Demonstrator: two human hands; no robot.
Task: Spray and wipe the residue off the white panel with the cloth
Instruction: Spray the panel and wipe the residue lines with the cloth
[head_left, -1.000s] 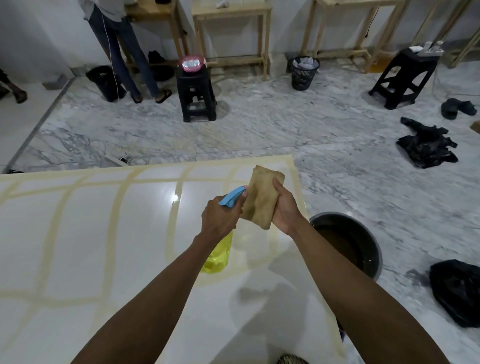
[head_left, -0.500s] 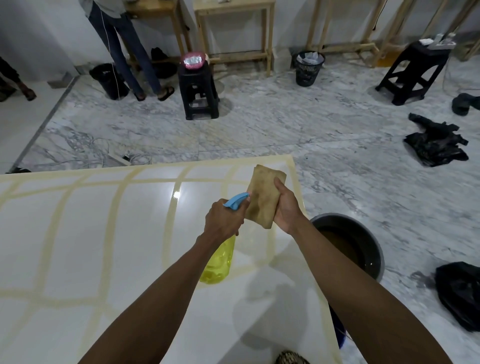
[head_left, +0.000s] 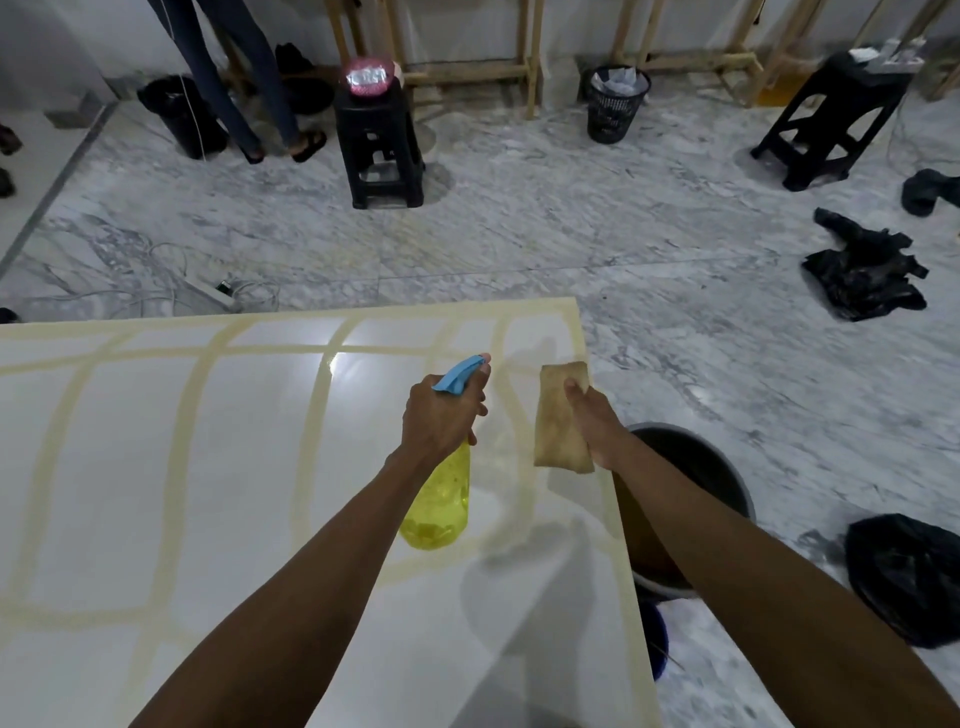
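A large white panel (head_left: 156, 467) fills the lower left, crossed by yellowish residue stripes (head_left: 311, 431) in a grid. My left hand (head_left: 441, 421) grips a yellow spray bottle (head_left: 439, 504) with a blue trigger head, held above the panel's right part, nozzle pointing away from me. My right hand (head_left: 597, 421) holds a folded tan cloth (head_left: 558, 421) over the panel's right edge, a short gap to the right of the bottle.
A dark bucket (head_left: 727, 478) of brownish water stands on the marble floor just right of the panel. Black bags (head_left: 862, 270) lie to the right. Farther back are black stools (head_left: 379, 140), a mesh bin (head_left: 618, 101), wooden frames and a standing person's legs (head_left: 228, 78).
My two hands have parted: the cloth was held right against the spray nozzle, and now it sits off to the right with a gap between it and the bottle.
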